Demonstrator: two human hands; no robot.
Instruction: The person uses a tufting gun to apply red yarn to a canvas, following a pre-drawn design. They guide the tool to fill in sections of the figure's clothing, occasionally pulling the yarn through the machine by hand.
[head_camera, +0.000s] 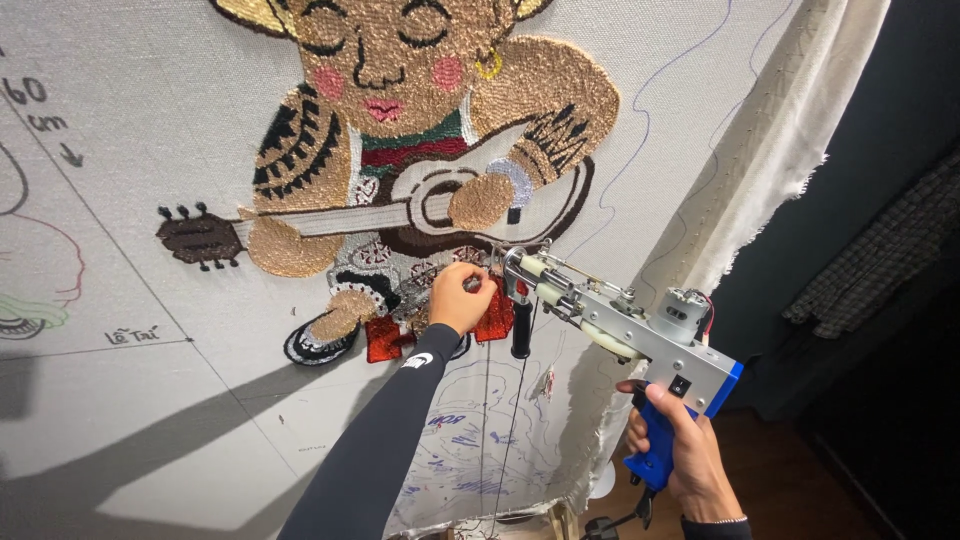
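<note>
Ahead: stretched grey backing cloth (150, 150) with the tufted guitar-player figure (400, 150) blocks all forward travel.
Centre: silver tufting gun with blue handle (610, 320) spans the gap between left hand (460, 297) and right hand (680, 450).
Right: loose cream cloth edge (790, 130) hangs as a barrier; dark open room lies beyond it.
Below left: unworked cloth, unobstructed.

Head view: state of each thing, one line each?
Blue-handled grey tufting gun: held up, needle end at the cloth.
White stretched backing cloth: upright, partly tufted with a guitar-player figure.
Left hand: closed, against the red tufted patch.
Right hand: gripping the gun's blue handle.
</note>
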